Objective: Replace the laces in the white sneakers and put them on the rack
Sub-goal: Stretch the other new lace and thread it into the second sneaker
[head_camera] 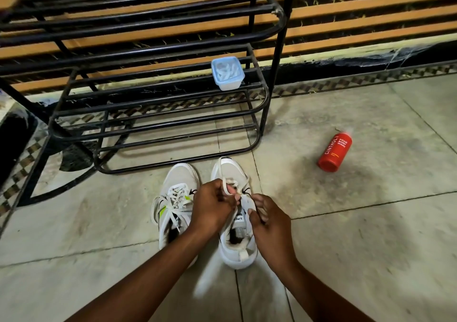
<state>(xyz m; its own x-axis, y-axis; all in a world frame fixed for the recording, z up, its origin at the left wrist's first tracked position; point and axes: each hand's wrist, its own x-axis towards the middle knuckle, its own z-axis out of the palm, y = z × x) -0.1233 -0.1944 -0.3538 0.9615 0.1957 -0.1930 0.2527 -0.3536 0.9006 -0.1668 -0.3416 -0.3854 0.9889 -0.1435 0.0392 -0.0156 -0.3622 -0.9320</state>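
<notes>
White lace (226, 185) pinched in left hand (212, 206) above right sneaker (235, 213) on floor before rack (158, 114); right hand (268, 219) grips tongue. Left sneaker (176, 203) laced. Step: lacing, direction unclear. Next: feed lace end precisely through eyelet.

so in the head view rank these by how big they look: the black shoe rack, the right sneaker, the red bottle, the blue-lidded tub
1. black shoe rack
2. right sneaker, though it lies nearest the camera
3. and 4. red bottle and blue-lidded tub look alike; the tub sits farther back, so unranked.
</notes>
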